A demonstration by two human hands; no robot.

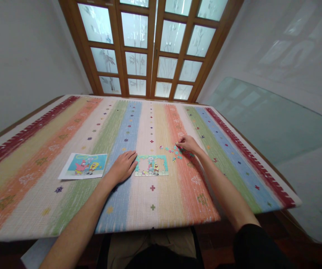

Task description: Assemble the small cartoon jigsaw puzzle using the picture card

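Puzzle [150, 164] lies on the worktop [165, 209] just right of the left grip [122, 165], which rests flat and uncurled, holding nothing visible, fingertips at the puzzle's edge. Its border and part of its middle look assembled; two gaps remain. Left of that grip lies a picture card [85, 166]. Slightly farther, the right grip [189, 144] is pinched over loose pieces [179, 157] left to place; whether it holds one cannot be told.

Tablecloth [172, 203]: maroon, yellow, orange, cream, green, blue stripes; flower and cross motifs
Puzzle [151, 165]: teal rim, yellow figure
Loose pieces [177, 152], puzzle's 2 o'clock: teal, pink
Picture sheet [86, 165], puzzle's 9 o'clock: blue-teal; pink, yellow figures
Sleeve [258, 246]: black
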